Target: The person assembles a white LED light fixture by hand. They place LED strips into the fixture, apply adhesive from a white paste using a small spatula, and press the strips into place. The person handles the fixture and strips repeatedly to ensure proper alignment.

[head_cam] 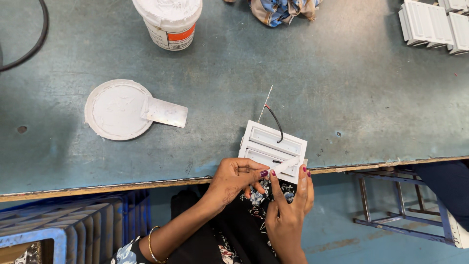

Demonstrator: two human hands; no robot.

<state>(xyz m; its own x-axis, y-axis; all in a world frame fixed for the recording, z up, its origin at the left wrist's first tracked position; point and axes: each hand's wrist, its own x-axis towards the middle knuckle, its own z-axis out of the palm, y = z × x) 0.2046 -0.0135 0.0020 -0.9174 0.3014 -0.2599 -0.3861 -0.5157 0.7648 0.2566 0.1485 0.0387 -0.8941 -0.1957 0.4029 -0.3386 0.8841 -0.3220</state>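
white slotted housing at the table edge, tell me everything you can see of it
The white housing looks like moulded plastic, rectangular, with two long recessed slots. It lies flat and slightly skewed at the near edge of the grey-green table. A thin black wire curls out of its upper slot. The left hand and the right hand meet at its near edge, pressing a small white strip against it.

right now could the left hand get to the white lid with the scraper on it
Probably yes. The left hand is busy pinching a small white strip at the white frame, but only bare table lies between it and the lid.
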